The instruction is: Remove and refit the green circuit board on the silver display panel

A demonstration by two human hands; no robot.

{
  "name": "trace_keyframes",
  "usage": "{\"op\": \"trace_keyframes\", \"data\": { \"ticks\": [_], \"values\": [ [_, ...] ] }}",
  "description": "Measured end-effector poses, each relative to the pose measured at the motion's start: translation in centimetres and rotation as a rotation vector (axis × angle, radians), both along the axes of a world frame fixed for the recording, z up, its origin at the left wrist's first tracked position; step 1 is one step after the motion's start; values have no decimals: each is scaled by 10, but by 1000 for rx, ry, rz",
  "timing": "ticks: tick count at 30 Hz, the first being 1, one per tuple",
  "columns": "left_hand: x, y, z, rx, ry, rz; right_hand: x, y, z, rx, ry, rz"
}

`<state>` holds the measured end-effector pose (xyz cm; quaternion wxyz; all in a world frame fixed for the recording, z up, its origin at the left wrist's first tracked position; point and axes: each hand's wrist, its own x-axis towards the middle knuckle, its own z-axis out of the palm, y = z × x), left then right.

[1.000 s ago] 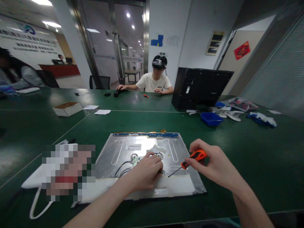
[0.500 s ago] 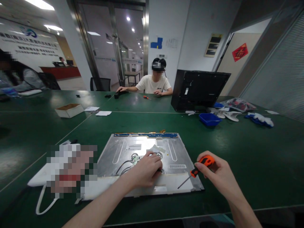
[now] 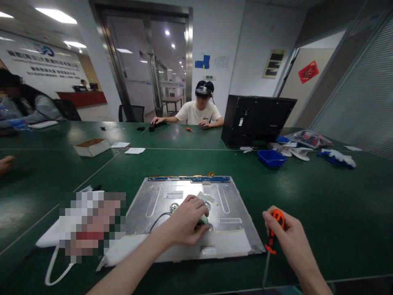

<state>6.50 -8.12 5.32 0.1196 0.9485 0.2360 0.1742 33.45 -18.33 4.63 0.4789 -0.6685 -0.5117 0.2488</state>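
The flat silver metal panel (image 3: 239, 205) lies on the dark green table (image 3: 337, 217), directly in front of the wearer, w/ a blue circuit strip (image 3: 211, 179) along its far edge & a white sheet strip (image 3: 227, 246) along its near edge.

The left hand (image 3: 188, 219) is over the panel's middle, fingers closed around a small green circuit board (image 3: 203, 219) (mostly hidden under the hand, so its outline is unclear). A thin black cable (image 3: 158, 221) curves over the metal just left of that hand.

The right hand (image 3: 288, 233) is off the panel's right side, fingers clenched on the handle of an orange-and-black screwdriver (image 3: 277, 221), shaft pointing down & apart from the panel.

Left of the panel: a white item w/ a white strap (image 3: 49, 235), partly pixelated, so can't ID it. Further back, L to R: an open white cardboard box (image 3: 95, 149), white paper sheets (image 3: 135, 150), a black monitor (image 3: 260, 119) seen from behind, a blue plastic tray (image 3: 272, 158) & blue-and-white gloves (image 3: 337, 157). A person in a white T-shirt (image 3: 201, 112) sits opposite, nr a second orange screwdriver (image 3: 190, 130).
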Motion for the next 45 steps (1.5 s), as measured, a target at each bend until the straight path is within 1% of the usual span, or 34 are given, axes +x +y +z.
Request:
{"op": "trace_keyframes", "data": {
  "ticks": [2, 4, 7, 9, 10, 12, 16, 19, 21, 23, 25, 29, 32, 37, 40, 42, 44, 45],
  "values": [
    [-9, -1, 6, 6, -65, 49, -3, 3, -3, -16, 34, 24],
    [-24, -3, 11, 27, -112, 116, -9, 6, -5, -91, -4, 78],
    [-53, -11, 11, 51, -118, 215, -24, 12, -9, -171, -227, 115],
    [-75, -19, 5, 54, -98, 307, -37, 15, -11, -164, -405, 143],
    [-87, -23, 0, 50, -76, 356, -43, 15, -11, -158, -470, 174],
    [-109, -32, -13, 57, -37, 449, -55, 15, -11, -159, -529, 244],
    [-148, -44, -47, 118, 47, 538, -68, 11, -9, -227, -528, 345],
    [-167, -48, -70, 190, 70, 564, -70, 8, -9, -278, -527, 410],
    [-173, -49, -80, 185, 94, 570, -71, 6, -10, -303, -541, 415],
    [-175, -50, -85, 170, 115, 550, -73, 4, -10, -316, -562, 414],
    [-175, -49, -86, 166, 123, 527, -75, 2, -11, -317, -575, 419],
    [-171, -50, -82, 161, 163, 489, -72, -1, -17, -304, -556, 403],
    [-163, -52, -77, 138, 184, 444, -60, -4, -20, -278, -534, 367],
    [-137, -56, -64, 97, 198, 344, -25, -16, -12, -292, -586, 325],
    [-117, -58, -60, 51, 161, 301, -4, -22, -10, -287, -670, 249],
    [-103, -58, -61, 31, 144, 287, 5, -19, -14, -241, -735, 150],
    [-88, -58, -62, -3, 148, 263, 9, -9, -20, -204, -793, 60],
    [-80, -58, -63, -29, 160, 254, 10, -2, -24, -213, -818, 34]
  ]
}}
